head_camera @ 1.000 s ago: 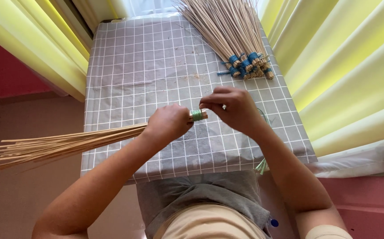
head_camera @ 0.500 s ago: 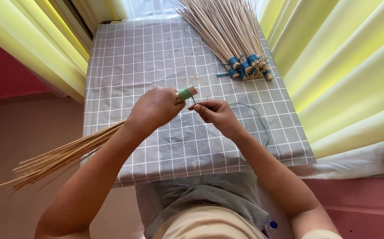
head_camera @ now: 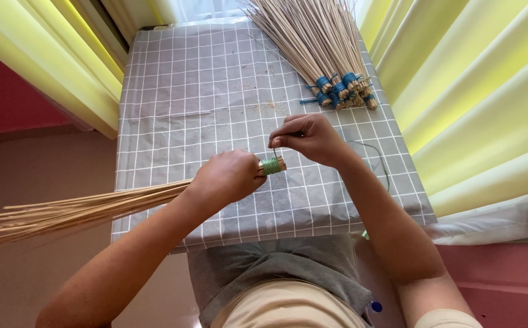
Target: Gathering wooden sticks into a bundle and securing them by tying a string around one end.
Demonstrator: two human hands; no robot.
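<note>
Grey grid-checked tablecloth (head_camera: 215,109) underneath. Left hand (head_camera: 227,177) clenched around bundle of thin tan sticks (head_camera: 81,209); right hand (head_camera: 312,138) pinches green cord (head_camera: 270,165). Judgement: keep cord taut, turns touching.

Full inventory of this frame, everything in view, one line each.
Stick bundle in hand: one, tan, fanning out left past the table edge, butt end wrapped in green cord.
Finished stick bundles: a pile, exact count unclear, tan with blue cord wraps, far right of the table.
Loose cord: one strand, dark green, looping on the cloth behind the right wrist.
Tablecloth: one, grey with white grid, covering the table.
Curtains: yellow, both sides.
Floor: beige, left.
Left hand: grip closed round the bundle just behind the wrap.
Right hand: pinching the cord above the wrap.
</note>
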